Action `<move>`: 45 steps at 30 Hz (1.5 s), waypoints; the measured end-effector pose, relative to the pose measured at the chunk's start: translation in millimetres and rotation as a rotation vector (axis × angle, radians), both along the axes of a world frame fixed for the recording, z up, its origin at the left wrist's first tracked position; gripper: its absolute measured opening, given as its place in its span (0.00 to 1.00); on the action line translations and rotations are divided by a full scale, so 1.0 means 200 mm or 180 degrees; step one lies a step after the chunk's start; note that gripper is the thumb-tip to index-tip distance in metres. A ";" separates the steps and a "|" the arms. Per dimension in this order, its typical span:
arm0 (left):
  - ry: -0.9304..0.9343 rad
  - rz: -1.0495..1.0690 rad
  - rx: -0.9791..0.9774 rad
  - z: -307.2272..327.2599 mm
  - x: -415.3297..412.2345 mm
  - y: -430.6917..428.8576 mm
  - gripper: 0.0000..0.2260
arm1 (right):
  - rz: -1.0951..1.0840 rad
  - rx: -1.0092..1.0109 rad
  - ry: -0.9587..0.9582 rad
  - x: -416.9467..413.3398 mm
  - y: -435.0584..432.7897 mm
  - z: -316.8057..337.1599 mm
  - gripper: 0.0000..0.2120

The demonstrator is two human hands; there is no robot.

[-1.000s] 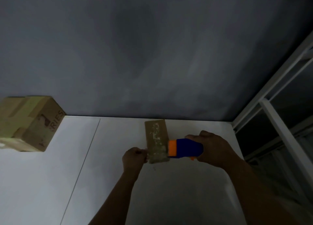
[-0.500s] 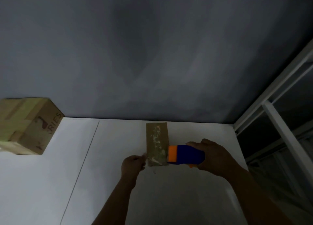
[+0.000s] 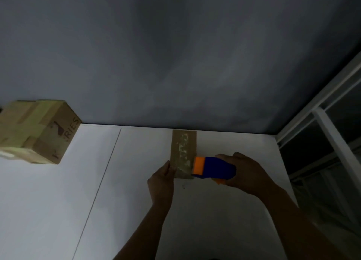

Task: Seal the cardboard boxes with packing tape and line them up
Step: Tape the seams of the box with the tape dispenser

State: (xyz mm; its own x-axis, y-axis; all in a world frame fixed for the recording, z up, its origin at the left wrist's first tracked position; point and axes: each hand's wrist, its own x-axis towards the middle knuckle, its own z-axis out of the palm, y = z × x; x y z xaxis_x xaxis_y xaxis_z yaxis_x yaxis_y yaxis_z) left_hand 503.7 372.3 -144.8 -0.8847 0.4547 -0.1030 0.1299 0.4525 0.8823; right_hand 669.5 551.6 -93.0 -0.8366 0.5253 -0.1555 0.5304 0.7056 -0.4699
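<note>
Cardboard box [image 3: 183, 148] lies flat on the white surface [image 3: 58, 201] near the grey wall [image 3: 175, 54], as the right hand [image 3: 246, 173] grips a blue-and-orange tape dispenser [image 3: 214, 168] against its near right edge. The left hand [image 3: 161, 181] pinches the box's near left edge. A taped box [image 3: 39, 130] sits well apart, far left.

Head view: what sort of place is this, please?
Probably a small packing station indoors: a white table against a plain grey wall, a taped brown cardboard box, and a blue and orange tape dispenser in the right hand.
</note>
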 end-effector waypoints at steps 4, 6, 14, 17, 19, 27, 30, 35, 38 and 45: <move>0.0414 -0.0304 -0.0652 -0.03 -0.01 -0.01 0.14 | -0.0053 -0.0115 0.0157 0.01 -0.03 0.00 0.35; 0.0352 -0.0383 -0.0688 -0.03 -0.03 -0.01 0.17 | -0.0031 -0.0062 0.0143 0.01 -0.03 -0.02 0.36; 0.1357 -0.1865 -0.1559 -0.06 -0.13 0.15 0.26 | 0.0461 0.0958 -0.0070 0.02 -0.09 -0.03 0.37; 0.1645 -0.1990 -0.1781 -0.11 -0.15 0.14 0.35 | 0.0532 0.0874 -0.0092 0.04 -0.10 -0.01 0.35; 0.1806 -0.2067 -0.1939 -0.12 -0.16 0.14 0.40 | 0.0518 0.0770 -0.0296 0.05 -0.09 0.00 0.35; 0.1838 -0.2165 -0.2000 -0.09 -0.17 0.13 0.42 | 0.0437 0.0600 -0.0469 0.06 -0.08 0.02 0.35; 0.1742 -0.2170 -0.1930 -0.09 -0.18 0.13 0.43 | 0.0355 0.0532 -0.0482 0.10 -0.05 0.04 0.35; 0.1675 -0.2159 -0.1891 -0.10 -0.17 0.15 0.42 | 0.0322 0.0591 -0.0498 0.14 0.00 0.05 0.34; 0.1691 -0.2201 -0.1892 -0.09 -0.17 0.14 0.41 | 0.0382 0.0642 -0.0552 0.10 0.00 0.02 0.32; 0.1828 -0.2203 -0.1817 -0.12 -0.18 0.14 0.39 | 0.0206 0.0242 -0.0499 0.16 0.00 -0.01 0.34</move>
State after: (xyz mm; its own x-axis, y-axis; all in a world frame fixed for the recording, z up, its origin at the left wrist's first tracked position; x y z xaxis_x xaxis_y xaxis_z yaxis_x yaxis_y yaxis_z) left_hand 467.9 400.7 -169.3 -0.4359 0.8933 -0.1093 0.8464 0.4482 0.2876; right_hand 700.6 550.8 -94.9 -0.8376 0.4864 -0.2486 0.5453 0.7710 -0.3290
